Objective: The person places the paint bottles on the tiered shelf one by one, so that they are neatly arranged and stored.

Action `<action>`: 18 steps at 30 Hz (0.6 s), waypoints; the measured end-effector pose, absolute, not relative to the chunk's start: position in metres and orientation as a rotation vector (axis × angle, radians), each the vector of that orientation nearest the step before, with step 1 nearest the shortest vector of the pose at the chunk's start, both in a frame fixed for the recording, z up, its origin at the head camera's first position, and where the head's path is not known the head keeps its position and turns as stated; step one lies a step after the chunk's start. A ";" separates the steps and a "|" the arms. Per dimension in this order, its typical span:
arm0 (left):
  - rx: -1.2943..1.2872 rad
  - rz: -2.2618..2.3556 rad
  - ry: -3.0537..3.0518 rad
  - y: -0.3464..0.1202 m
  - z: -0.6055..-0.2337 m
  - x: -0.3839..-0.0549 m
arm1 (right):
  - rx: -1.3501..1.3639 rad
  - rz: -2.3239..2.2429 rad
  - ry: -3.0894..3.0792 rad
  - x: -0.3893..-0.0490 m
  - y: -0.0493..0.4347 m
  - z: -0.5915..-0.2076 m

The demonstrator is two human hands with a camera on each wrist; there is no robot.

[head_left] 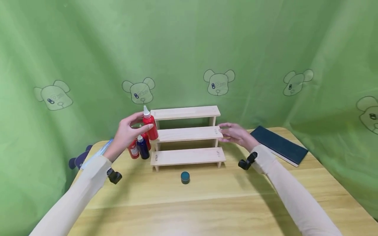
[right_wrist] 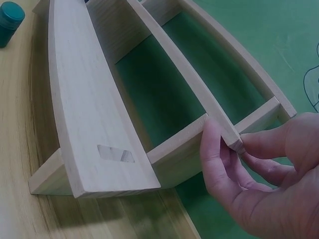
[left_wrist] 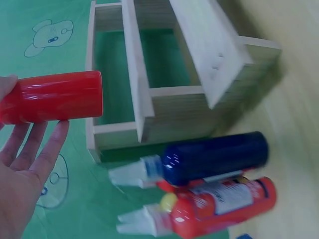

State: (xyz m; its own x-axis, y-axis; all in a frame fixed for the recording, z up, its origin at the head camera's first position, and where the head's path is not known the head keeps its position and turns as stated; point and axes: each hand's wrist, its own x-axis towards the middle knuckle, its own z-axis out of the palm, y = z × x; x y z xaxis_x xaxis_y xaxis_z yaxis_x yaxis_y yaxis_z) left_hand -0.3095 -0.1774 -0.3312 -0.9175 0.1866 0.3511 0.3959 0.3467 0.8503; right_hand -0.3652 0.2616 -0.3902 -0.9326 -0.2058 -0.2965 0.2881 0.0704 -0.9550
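Observation:
My left hand holds a red squeeze bottle with a pointed white cap, raised at the left end of a three-step wooden shelf. In the left wrist view the fingers wrap the upper part of the red bottle, its base pointing at the shelf. Below that hand stand a blue bottle and red bottles, partly hidden behind one another. With thumb and fingers, my right hand pinches the right end of the middle step.
A small teal jar stands on the table in front of the shelf. At the right lies a dark green flat box. A light blue item and a purple object are at the left edge. Green curtain hangs behind.

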 end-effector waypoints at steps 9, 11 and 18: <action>-0.632 -1.614 -2.316 -0.150 -0.307 -0.332 | 0.083 -1.901 2.025 -0.365 0.256 -0.389; -0.646 -1.616 -2.315 -0.145 -0.303 -0.339 | 0.081 -1.896 2.043 -0.366 0.255 -0.388; -0.651 -1.619 -2.341 -0.129 -0.299 -0.357 | 0.065 -1.866 2.060 -0.367 0.252 -0.392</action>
